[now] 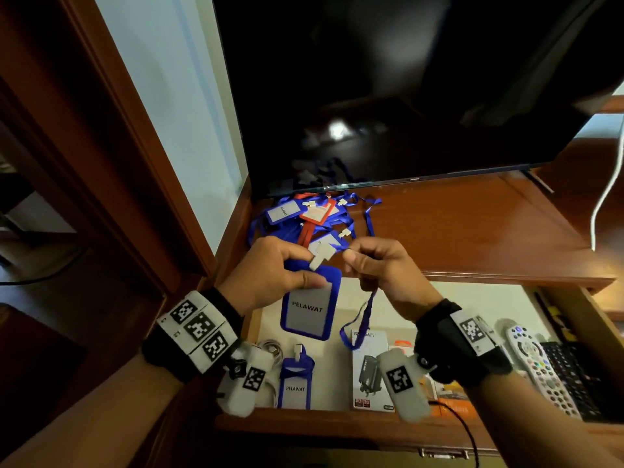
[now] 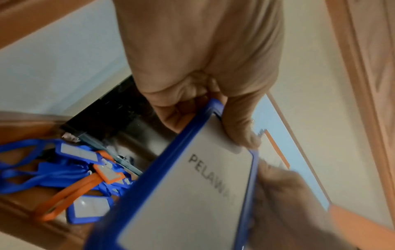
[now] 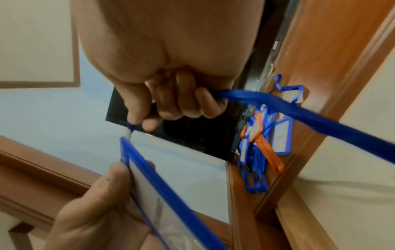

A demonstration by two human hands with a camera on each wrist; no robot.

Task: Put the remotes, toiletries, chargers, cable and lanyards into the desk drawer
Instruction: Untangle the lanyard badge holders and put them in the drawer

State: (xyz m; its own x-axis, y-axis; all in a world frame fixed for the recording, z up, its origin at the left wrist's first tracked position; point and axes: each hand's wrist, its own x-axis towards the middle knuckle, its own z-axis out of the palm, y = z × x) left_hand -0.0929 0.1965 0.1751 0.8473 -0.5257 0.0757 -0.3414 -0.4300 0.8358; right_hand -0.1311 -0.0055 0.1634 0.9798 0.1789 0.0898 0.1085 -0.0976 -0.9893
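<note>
We see a blue-framed badge (image 1: pixel 310 304) with a grey card printed PELAWAT in black, its strap (image 1: pixel 358 324) blue and its clip (image 1: pixel 319 258) white. A second blue badge (image 1: pixel 294 383) lies in the pale-lined drawer (image 1: pixel 439 298), beside a grey-and-white box (image 1: pixel 369 366), a silver remote (image 1: pixel 537 369) with coloured buttons and a black remote (image 1: pixel 570 376). On the reddish-brown worktop (image 1: pixel 472 224), blue badges surround one red one (image 1: pixel 319 211). Black wristbands (image 1: pixel 199 336) carry white black-patterned markers. The screen (image 1: pixel 405 96) is black, the cable (image 1: pixel 607 184) white.
</note>
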